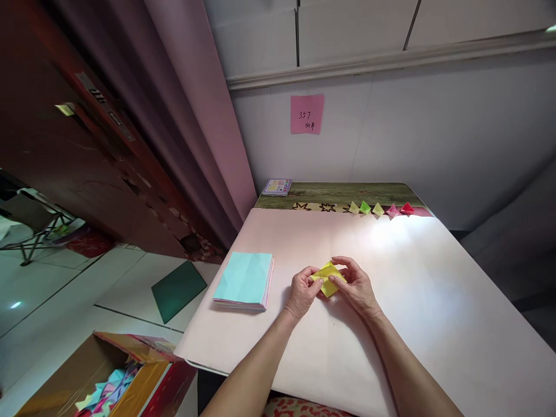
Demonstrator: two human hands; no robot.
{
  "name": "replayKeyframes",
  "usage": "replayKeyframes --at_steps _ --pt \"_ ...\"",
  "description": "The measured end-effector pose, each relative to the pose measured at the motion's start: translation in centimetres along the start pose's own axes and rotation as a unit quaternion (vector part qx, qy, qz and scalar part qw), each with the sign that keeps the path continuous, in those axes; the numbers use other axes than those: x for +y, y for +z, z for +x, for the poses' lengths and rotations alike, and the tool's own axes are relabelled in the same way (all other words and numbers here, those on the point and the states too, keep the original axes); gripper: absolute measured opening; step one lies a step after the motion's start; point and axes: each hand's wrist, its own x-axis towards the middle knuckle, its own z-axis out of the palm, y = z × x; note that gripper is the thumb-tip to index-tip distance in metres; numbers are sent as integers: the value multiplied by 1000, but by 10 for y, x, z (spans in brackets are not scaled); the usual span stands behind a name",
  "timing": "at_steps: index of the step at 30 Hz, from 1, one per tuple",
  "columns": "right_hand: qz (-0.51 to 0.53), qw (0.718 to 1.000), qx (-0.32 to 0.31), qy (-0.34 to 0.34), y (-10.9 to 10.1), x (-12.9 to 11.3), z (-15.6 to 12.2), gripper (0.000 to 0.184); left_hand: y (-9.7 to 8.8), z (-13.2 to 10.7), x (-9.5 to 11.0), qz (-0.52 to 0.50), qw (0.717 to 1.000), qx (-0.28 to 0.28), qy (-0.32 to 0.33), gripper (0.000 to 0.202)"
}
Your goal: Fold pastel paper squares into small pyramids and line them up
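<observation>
A small yellow folded paper (329,280) is held just above the table between my two hands, its creased face turned up. My left hand (303,291) pinches its left corner, thumb on top. On the right side, my right hand (357,285) grips it with the thumb pressed on the face and the fingers curled behind. The fingers under the paper are partly hidden. To the left lies a thick stack of square paper (244,278), light blue on top with pink and white sheets beneath.
Several small folded paper pieces (377,209) in yellow, green, pink and red line the far edge of the pale-covered table (403,324). A small pad (277,186) sits at the back left corner. On the floor stands a cardboard box (65,370) with coloured paper pieces; a green sheet (179,291) lies nearby.
</observation>
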Motion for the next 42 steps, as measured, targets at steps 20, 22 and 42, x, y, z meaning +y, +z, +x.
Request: replayKeyframes --at_steps 20,22,42 --pt "-59 995 22 -72 -2 -5 -1 31 0 1 -3 -6 1000 8 15 28" --pt "-41 997 17 -63 -2 -2 0 29 -1 2 -4 -11 1000 17 18 28" --pt "72 997 3 -4 4 11 0 25 -6 2 1 -90 995 17 -38 40"
